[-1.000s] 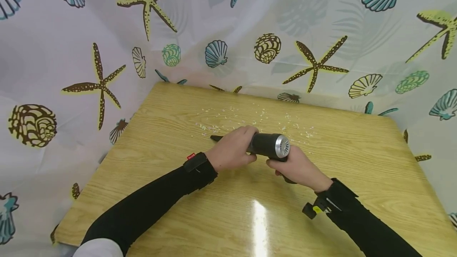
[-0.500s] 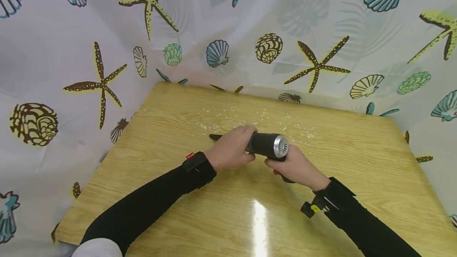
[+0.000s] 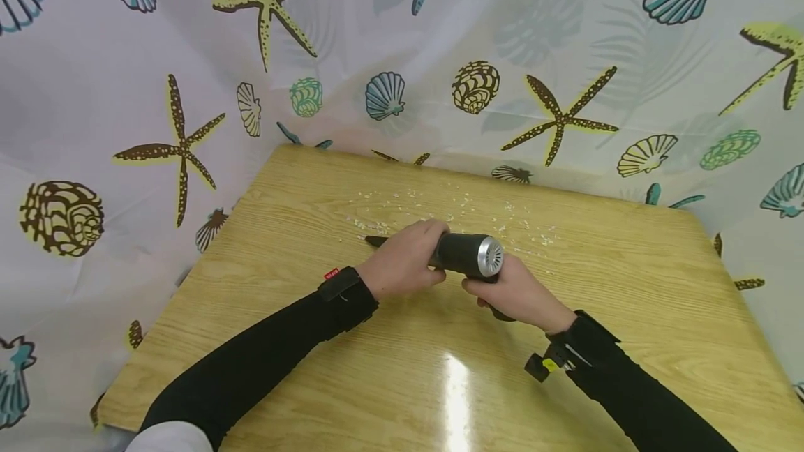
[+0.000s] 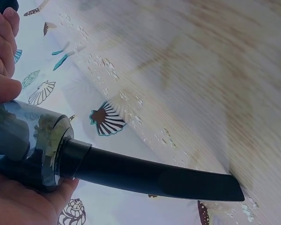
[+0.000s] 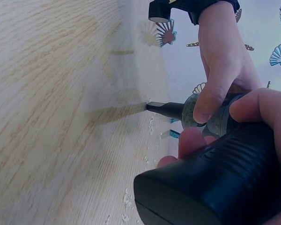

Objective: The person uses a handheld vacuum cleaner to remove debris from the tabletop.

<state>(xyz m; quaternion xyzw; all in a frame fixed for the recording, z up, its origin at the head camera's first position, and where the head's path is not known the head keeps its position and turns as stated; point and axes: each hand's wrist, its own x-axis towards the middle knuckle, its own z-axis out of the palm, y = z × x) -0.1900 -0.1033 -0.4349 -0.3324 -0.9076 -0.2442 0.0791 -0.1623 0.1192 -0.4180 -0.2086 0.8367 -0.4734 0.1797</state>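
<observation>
A black handheld vacuum cleaner (image 3: pixel 461 254) is held between both hands, its long axis running from the right hand (image 3: pixel 518 293) leftward past the left hand (image 3: pixel 403 257), the nearer one to its slim crevice nozzle (image 4: pixel 154 176). The left hand is curled round the clear dust cup (image 4: pixel 40 133) and the right grips the handle (image 5: pixel 218 180). Just beyond the left hand, the nozzle's tip appears to touch the wooden tabletop (image 3: pixel 628 277), beside white flakes (image 3: pixel 363 225) scattered ahead of both hands.

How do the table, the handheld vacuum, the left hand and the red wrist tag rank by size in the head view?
1. Table
2. Left hand and handheld vacuum, too alike to rank
3. Red wrist tag
</observation>
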